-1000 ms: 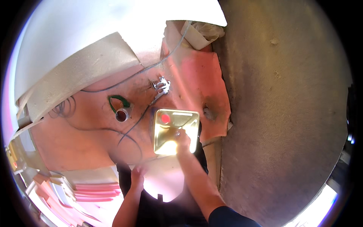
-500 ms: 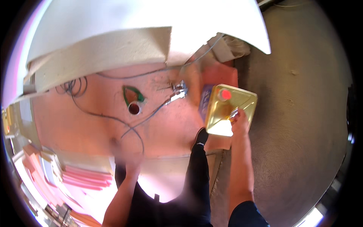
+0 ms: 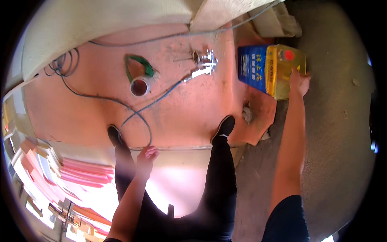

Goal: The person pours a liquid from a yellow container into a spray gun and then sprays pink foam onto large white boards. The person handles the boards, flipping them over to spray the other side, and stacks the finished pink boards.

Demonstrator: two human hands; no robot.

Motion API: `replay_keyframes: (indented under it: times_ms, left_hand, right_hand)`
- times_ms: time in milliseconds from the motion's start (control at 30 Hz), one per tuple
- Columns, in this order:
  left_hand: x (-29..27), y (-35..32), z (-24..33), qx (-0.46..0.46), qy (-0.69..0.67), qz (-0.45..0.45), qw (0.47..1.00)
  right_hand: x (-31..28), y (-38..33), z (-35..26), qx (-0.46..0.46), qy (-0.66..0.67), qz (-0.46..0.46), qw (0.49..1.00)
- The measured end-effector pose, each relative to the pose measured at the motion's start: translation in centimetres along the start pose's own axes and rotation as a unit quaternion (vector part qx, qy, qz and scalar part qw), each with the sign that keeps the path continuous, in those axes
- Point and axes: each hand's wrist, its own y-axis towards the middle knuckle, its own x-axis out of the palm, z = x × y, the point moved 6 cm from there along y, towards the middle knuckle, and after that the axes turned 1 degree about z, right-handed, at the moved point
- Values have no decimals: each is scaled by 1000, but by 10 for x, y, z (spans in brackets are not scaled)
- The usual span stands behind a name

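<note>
My right hand (image 3: 299, 82) is closed on the top handle of a rectangular metal can (image 3: 278, 68), at the right edge of the pinkish floor sheet. Gold on top with a round red cap, the can has a blue and yellow printed side toward the left. Away from any tool, my left hand (image 3: 146, 160) hangs above the sheet's near edge; its fingers are loosely curled and nothing shows in them. A silver spray gun (image 3: 204, 67) lies on the sheet with a hose (image 3: 163, 92) joined to it. Left of it stands a cup (image 3: 140, 87) of dark reddish-brown contents, touching a green band (image 3: 144, 66).
The hose crosses itself near my feet and coils (image 3: 64, 64) at far left. A large pale panel (image 3: 105, 20) overhangs the far side. A whitish sack (image 3: 278, 22) lies at far right, a crumpled scrap (image 3: 247, 114) near my right shoe. Pink sheets (image 3: 86, 172) are stacked lower left.
The view has shifted, so the spray gun and cup appear higher. The can has moved to the right and now shows its blue side. My left hand is no longer blurred.
</note>
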Motion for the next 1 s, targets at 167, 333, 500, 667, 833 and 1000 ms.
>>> replay_keyframes:
  times_ms: [167,333,500,667,833,1000]
  left_hand:
    - [4,47,-42,-45,-14,-12,999]
    - [7,67,-54,-68,-36,-14,997]
    - [2,68,-39,-68,-101,-38,992]
    - [-5,66,-15,-64,-120,-44,990]
    - [-11,65,-9,-41,-124,-44,990]
    - [-12,66,-18,-75,-184,-39,979]
  right_hand:
    - [107,-188,-31,-147,187,-220,946]
    - [306,-300,22,352,289,-399,796]
    - [363,-318,0,384,293,-355,800]
    - [372,-321,3,370,242,-366,819]
    - [370,-300,7,388,302,-419,763]
    - [348,-279,20,316,543,-440,642]
